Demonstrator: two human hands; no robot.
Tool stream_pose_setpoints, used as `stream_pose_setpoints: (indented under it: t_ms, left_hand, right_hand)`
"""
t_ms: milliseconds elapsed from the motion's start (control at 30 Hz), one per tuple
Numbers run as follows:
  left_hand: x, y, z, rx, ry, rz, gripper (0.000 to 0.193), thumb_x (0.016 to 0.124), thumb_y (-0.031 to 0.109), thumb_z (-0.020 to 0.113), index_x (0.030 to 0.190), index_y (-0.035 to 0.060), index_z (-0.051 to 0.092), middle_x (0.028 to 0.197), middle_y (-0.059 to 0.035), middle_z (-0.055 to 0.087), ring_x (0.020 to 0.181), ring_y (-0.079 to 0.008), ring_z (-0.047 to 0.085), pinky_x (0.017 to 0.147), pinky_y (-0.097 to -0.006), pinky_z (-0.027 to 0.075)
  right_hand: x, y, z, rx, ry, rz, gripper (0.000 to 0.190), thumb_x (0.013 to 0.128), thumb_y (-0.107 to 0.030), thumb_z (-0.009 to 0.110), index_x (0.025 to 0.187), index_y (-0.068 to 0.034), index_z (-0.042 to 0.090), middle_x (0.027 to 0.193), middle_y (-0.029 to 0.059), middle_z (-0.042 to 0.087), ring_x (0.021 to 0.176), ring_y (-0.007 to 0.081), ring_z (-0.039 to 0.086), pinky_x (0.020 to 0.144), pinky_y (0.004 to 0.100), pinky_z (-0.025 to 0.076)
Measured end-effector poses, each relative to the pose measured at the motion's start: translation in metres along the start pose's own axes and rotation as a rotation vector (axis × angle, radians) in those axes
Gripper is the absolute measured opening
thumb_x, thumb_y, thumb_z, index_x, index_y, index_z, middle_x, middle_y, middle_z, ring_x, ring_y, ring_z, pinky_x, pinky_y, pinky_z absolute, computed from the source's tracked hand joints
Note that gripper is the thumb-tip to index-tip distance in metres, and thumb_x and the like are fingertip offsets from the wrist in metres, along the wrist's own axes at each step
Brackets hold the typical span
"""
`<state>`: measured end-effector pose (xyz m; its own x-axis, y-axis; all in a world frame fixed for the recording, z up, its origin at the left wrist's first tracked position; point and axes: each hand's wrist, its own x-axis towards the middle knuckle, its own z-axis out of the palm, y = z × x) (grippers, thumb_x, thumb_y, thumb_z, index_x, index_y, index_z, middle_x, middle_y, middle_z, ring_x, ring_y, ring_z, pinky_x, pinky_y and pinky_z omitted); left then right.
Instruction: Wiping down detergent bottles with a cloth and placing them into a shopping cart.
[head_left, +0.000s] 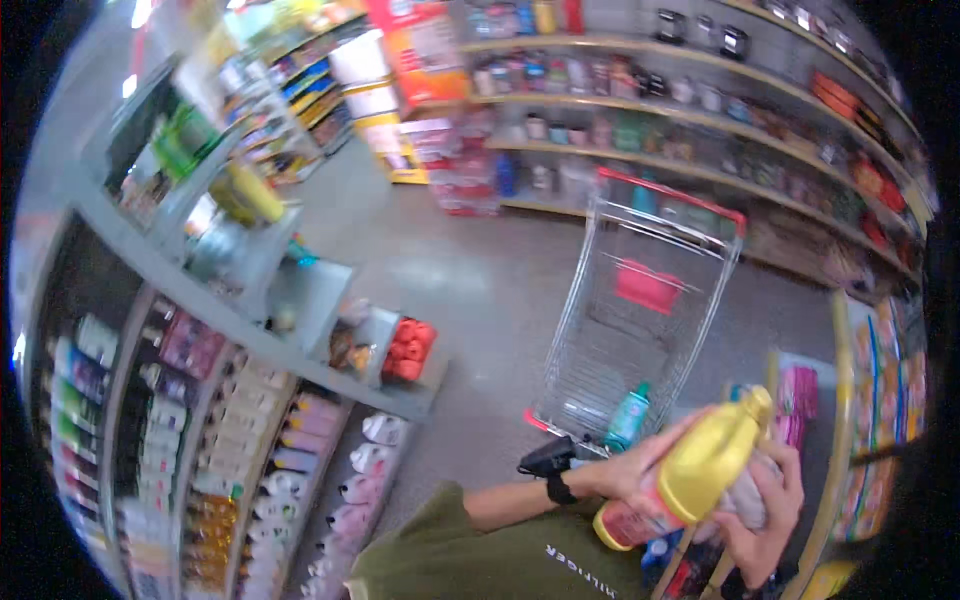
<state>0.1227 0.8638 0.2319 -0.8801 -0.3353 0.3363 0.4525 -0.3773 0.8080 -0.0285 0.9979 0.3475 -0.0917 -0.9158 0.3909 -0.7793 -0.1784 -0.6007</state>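
Near the lower right, my left hand, with a black band at its wrist, grips a large yellow plastic bottle with a red label. My right hand is on the bottle's other side, its fingers curved round a whitish, blurred item close against the bottle; what that item is cannot be told. Just beyond my hands, a teal bottle with a green cap lies in the near end of a metal shopping cart.
Shelves of bottles run along the left, with a bin of red packs at their end. Long shelves of goods stand beyond the cart. A yellow-edged shelf with packs is close at the right. Grey floor lies between.
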Motion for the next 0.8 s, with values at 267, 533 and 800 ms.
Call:
stream_pose_setpoints:
  t_ms: [267, 533, 800]
  left_hand:
    - [-0.006, 0.006, -0.007, 0.099, 0.092, -0.013, 0.137, 0.058, 0.054, 0.084, 0.149, 0.0016, -0.005, 0.155, -0.0136, 0.014, 0.142, -0.0217, 0.019, 0.116, -0.0359, 0.015]
    - [-0.005, 0.014, -0.018, 0.187, 0.128, -0.025, 0.139, 0.056, 0.048, 0.087, 0.15, 0.0045, -0.005, 0.154, -0.0129, 0.018, 0.141, -0.0216, 0.023, 0.115, -0.0359, 0.019]
    - [-0.002, 0.036, 0.009, -0.141, 0.036, -0.115, 0.145, 0.05, 0.057, 0.087, 0.15, 0.0044, -0.006, 0.154, -0.0111, 0.017, 0.14, -0.0215, 0.025, 0.114, -0.0372, 0.021]
  right_hand:
    - [0.024, 0.014, 0.016, -0.023, 0.078, 0.008, 0.032, 0.071, -0.006, 0.06, 0.101, 0.003, 0.059, 0.099, 0.0183, 0.056, 0.091, 0.0333, 0.057, 0.082, 0.0377, 0.044]
    - [0.033, -0.012, 0.024, 0.062, 0.096, 0.188, 0.031, 0.067, -0.004, 0.06, 0.098, 0.002, 0.059, 0.096, 0.0173, 0.057, 0.086, 0.0349, 0.058, 0.081, 0.0358, 0.044]
    - [0.033, -0.009, 0.001, 0.105, 0.104, -0.093, 0.037, 0.056, -0.003, 0.069, 0.093, -0.003, 0.061, 0.092, 0.0134, 0.061, 0.081, 0.0293, 0.061, 0.068, 0.034, 0.047]
